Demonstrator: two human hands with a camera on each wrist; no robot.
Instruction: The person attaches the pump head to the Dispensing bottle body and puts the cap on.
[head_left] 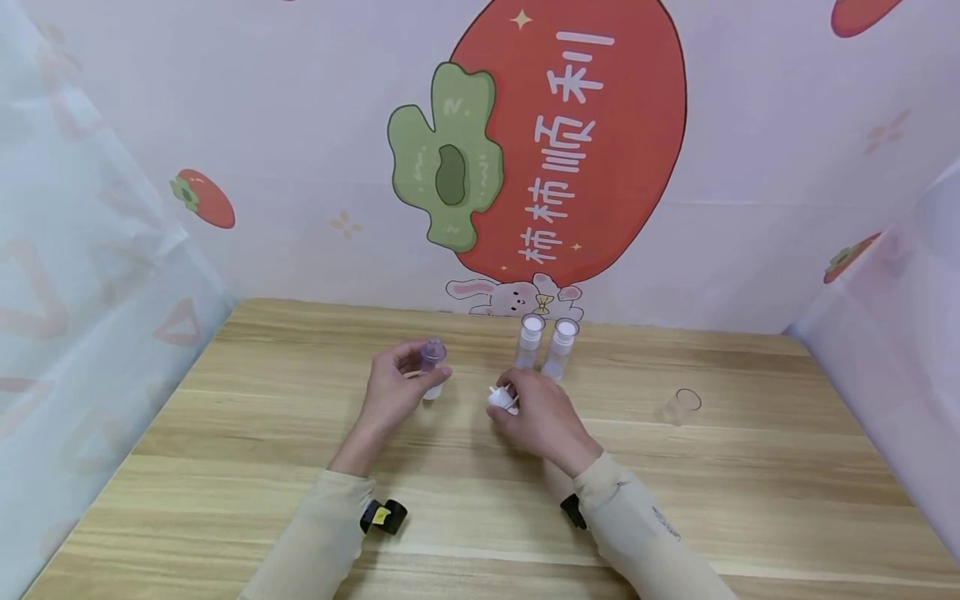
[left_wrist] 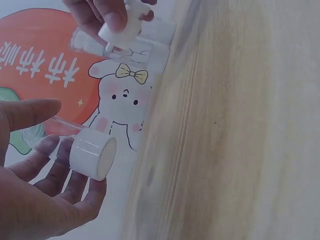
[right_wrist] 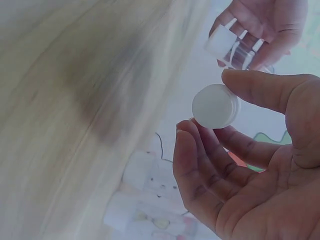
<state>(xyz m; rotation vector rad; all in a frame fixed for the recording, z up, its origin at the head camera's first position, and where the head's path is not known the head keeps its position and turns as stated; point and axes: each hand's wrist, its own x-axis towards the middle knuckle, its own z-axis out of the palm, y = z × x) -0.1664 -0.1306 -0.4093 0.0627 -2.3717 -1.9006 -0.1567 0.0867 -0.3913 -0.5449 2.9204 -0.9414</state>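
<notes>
My left hand (head_left: 392,390) holds a small clear bottle (head_left: 432,360) upright above the table, its white end (left_wrist: 92,154) at the bottom. In the left wrist view the fingers curl round its side. My right hand (head_left: 542,410) pinches a small white part (head_left: 501,398) between thumb and fingers. That part shows thin prongs in the head view and a flat round face (right_wrist: 214,106) in the right wrist view. The two held pieces are apart. Beyond the right hand stand two clear bottles with white tops, a left one (head_left: 529,343) and a right one (head_left: 559,348).
A clear, open-rimmed cup or cap (head_left: 682,405) stands on the right of the wooden table (head_left: 765,467). Behind the table's far edge rises a printed backdrop (head_left: 315,167), with white sheets at both sides.
</notes>
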